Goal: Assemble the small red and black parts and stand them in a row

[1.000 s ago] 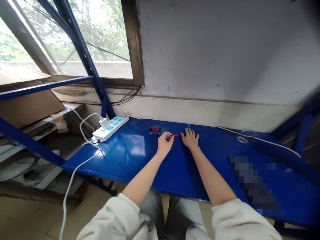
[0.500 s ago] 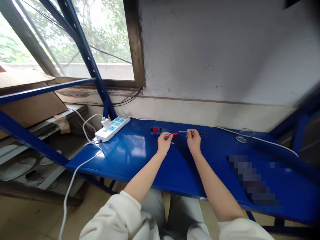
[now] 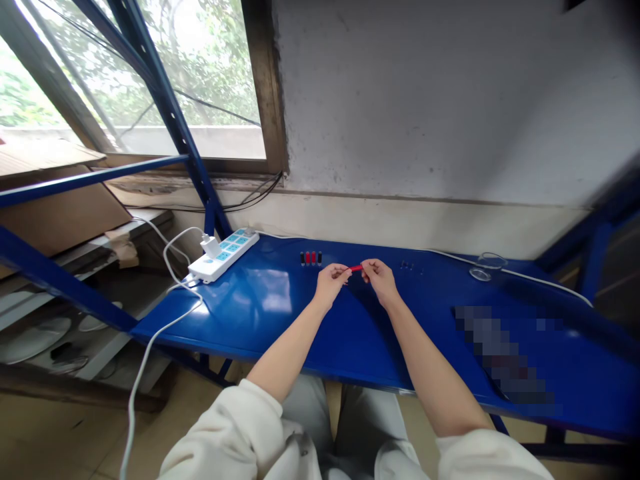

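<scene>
Over the blue table, my left hand (image 3: 330, 285) is closed in a pinch on the left end of a small red tube (image 3: 356, 268). At the tube's right end, the fingers of my right hand (image 3: 383, 280) are pinched together against it. The pale, thin stick seen earlier in that hand is hidden now. Behind my left hand, two black tubes and two red tubes (image 3: 311, 258) stand upright in a short row. Some tiny clear pieces (image 3: 407, 265) lie to the right of my right hand, too small to make out.
A white power strip (image 3: 225, 256) with a plugged-in adapter lies on the left of the blue table (image 3: 280, 333). Its cable hangs over the front edge. At the right are a clear ring-shaped object (image 3: 481, 274) and a blurred-out dark item (image 3: 505, 357). Blue frame posts rise at both sides.
My right hand has moved left, bringing its fingers to the red tube's right end. The pale stick that stuck out between the hands no longer shows. My left hand has hardly moved.
</scene>
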Available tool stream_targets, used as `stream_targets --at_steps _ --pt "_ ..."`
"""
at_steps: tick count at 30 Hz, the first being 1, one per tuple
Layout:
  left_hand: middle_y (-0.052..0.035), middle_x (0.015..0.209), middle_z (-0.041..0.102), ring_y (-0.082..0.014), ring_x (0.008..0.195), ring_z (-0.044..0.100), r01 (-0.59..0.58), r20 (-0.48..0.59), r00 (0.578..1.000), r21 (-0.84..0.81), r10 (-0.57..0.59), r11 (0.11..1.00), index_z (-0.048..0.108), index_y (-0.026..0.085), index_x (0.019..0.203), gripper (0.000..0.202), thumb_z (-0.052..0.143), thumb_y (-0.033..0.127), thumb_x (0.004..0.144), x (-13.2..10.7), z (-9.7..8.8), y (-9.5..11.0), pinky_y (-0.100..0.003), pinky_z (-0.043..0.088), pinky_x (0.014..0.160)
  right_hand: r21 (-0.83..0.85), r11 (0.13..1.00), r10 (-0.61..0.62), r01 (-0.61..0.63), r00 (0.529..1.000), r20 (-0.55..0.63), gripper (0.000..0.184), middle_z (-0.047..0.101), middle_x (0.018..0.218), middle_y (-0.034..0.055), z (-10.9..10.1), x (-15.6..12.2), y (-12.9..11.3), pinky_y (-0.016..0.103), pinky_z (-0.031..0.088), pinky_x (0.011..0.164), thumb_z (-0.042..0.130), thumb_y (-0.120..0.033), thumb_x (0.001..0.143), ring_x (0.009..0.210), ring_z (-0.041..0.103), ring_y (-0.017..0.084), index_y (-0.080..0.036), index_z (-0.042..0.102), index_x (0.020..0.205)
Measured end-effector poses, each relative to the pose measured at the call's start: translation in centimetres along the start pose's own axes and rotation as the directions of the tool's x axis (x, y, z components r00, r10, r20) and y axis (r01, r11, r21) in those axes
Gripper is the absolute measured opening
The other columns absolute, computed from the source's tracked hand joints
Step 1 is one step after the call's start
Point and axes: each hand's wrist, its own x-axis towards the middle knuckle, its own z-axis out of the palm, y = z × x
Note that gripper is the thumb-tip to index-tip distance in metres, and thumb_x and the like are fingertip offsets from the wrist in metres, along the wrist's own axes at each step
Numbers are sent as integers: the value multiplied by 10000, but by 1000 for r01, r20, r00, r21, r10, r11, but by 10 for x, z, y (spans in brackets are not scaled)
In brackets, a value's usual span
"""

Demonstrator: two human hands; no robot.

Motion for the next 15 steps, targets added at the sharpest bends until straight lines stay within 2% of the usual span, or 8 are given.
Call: stream_targets --at_steps 4,7,12,15 --pt "-39 712 629 -93 572 550 -45 -24 999 1 45 999 592 140 832 227 636 289 667 1 -3 4 -208 441 523 -16 1000 -21 23 988 151 300 554 584 -23 3 -3 -5 228 391 503 527 -463 731 475 474 82 -170 510 792" --pt "-34 761 617 -91 605 545 -147 -32 988 38 149 988 611 159 890 245 611 306 694 4 -9 8 -206 446 543 -77 995 -45 69 961 275 289 590 644 -2 6 -6 -10 250 428 544 531 -437 733 518 515 97 -166 524 834" --pt "-40 815 607 -94 628 536 -313 55 950 248 309 917 648 189 904 214 563 290 736 3 -15 16 -219 442 589 -229 962 -60 152 929 365 228 606 695 3 15 -4 -14 269 466 601 543 -388 722 598 567 117 -174 544 800" --pt "-51 853 615 -119 714 557 -335 -79 919 362 387 870 636 193 911 199 530 262 757 2 -18 20 -235 438 647 -326 930 -54 169 941 335 204 594 669 0 25 7 -7 257 456 572 538 -365 718 579 550 116 -170 550 778"
